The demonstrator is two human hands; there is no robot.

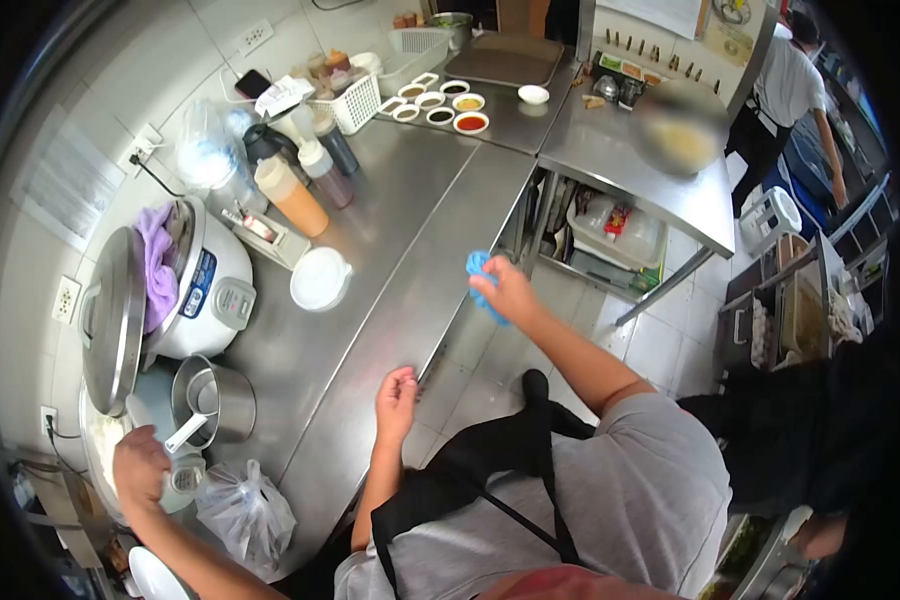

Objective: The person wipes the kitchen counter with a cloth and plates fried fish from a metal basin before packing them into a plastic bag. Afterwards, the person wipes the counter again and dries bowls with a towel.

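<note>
My right hand [502,292] is closed around a crumpled blue cloth [478,264], held past the front edge of the steel counter [390,230]. Near that same edge is my left hand [397,398], its fingers curled together with nothing visible in them. On the left, another person's hand [140,465] reaches over an open rice container [105,440], beside a steel pot [232,400] with a white-handled utensil. What that hand touches is unclear. A clear plastic bag [248,512] lies on the counter at lower left.
A rice cooker [205,290], squeeze bottles [290,198], a white lidded tub [320,279] and small sauce bowls [470,122] stand on the counter. Beyond are a side table [590,150] and a white stool [773,215]. A person [790,85] stands at upper right; another is at lower right.
</note>
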